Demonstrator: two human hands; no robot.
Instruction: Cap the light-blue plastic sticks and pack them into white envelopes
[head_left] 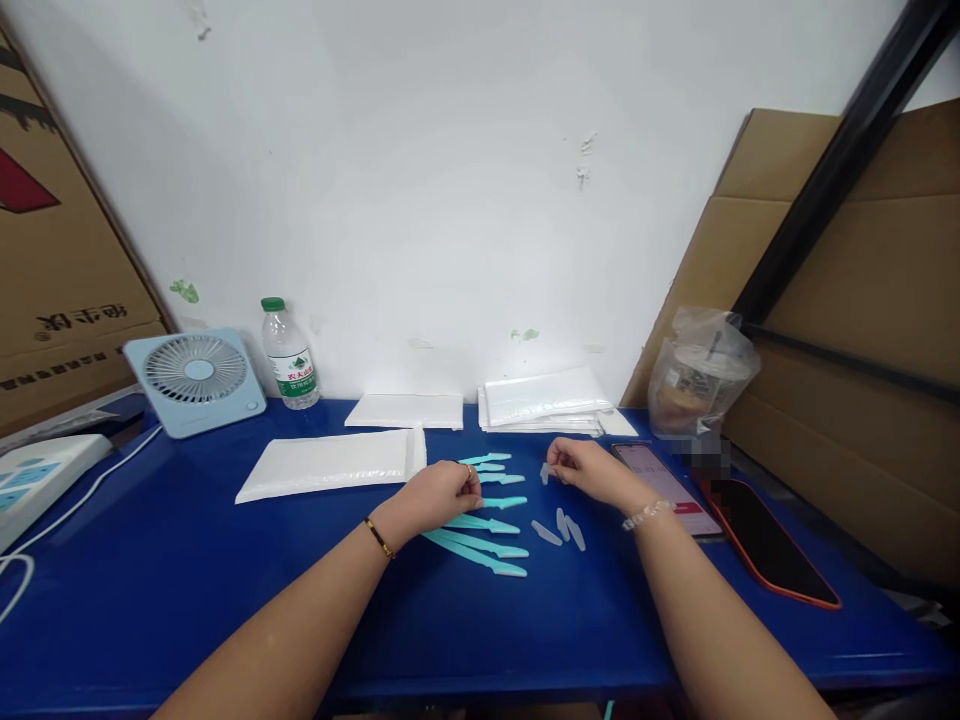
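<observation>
Head view. A row of teal razors (pixel 484 525) lies on the blue bench (pixel 187 580), slim handles roughly parallel and paler blade ends pointing right.

The left hand (pixel 442 495) sits at the left edge of the row. Its fingers are curled shut, apparently pinching the handle end of one held razor (pixel 502 502) near the middle of the row.

The right hand (pixel 592 470) is just right of the row's far end, thumb and forefinger closed on a small clear cap (pixel 545 472). Three loose caps (pixel 561 528) lie just right of the row's near end.

Handling, as judged:
- **Razors:** very light, stiff and thin, with smooth handles that may skid on the bench. Take them by the teal handle, well away from the blade end, which is likely sharp.
- **Caps:** tiny, slippery and nearly see-through against the blue, so easy to flick away. Pinch them across the sides.

Around the row:
- **Left:** white padded envelopes (pixel 334 465).
- **Behind:** a second stack (pixel 540 400).
- **Far left:** a small fan (pixel 195 380) and a water bottle (pixel 289 355).
- **Right:** two phones (pixel 664 485) and a bagged cup (pixel 701 375).
</observation>
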